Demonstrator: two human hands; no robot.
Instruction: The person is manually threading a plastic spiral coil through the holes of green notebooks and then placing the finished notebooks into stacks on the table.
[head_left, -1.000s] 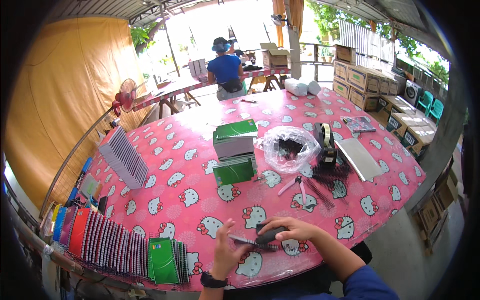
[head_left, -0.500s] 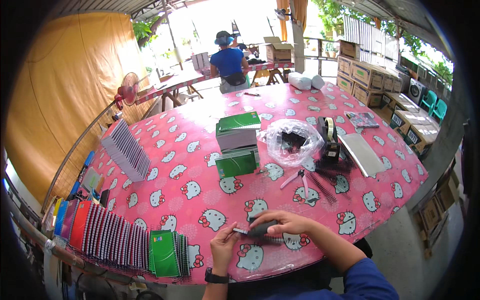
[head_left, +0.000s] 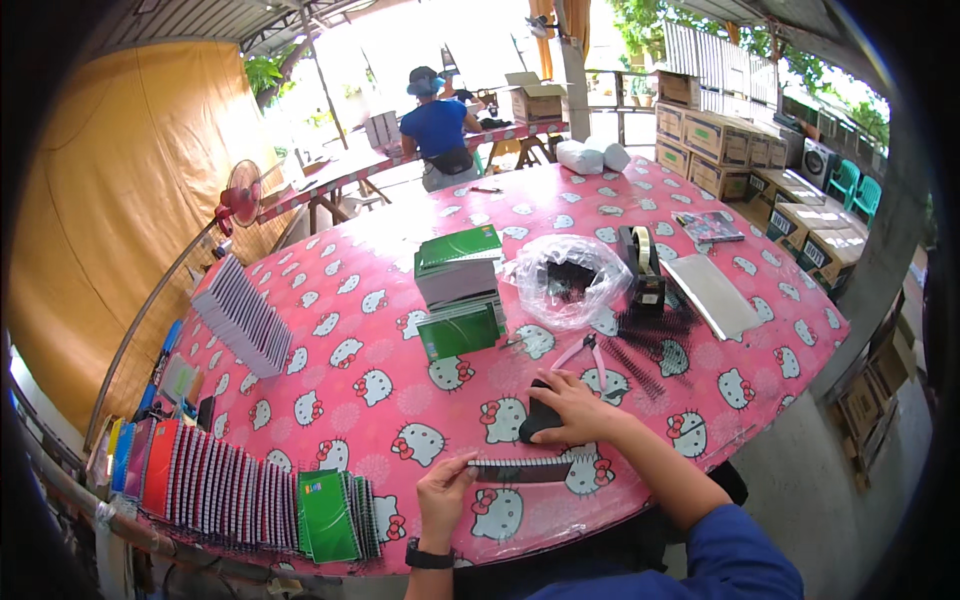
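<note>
A small dark-covered notebook (head_left: 540, 428) lies on the pink cartoon-cat tablecloth (head_left: 380, 400) near the front edge. A wire coil (head_left: 525, 466) runs along its near side. My right hand (head_left: 578, 405) lies over the dark cover and holds it down. My left hand (head_left: 445, 490), with a black watch at the wrist, pinches the left end of the coil between thumb and fingers.
Pink pliers (head_left: 587, 352) and loose black coils (head_left: 650, 340) lie just beyond. Further back are green notebooks (head_left: 460, 290), a plastic bag (head_left: 570, 280), a tape dispenser (head_left: 645, 265) and clear sheets (head_left: 712, 295). Rows of notebooks (head_left: 230, 490) line the left. A person in blue (head_left: 435, 125) works far behind.
My right hand has shifted up onto the dark cover. My left hand has slid to the left end of the coil. The view has tilted slightly.
</note>
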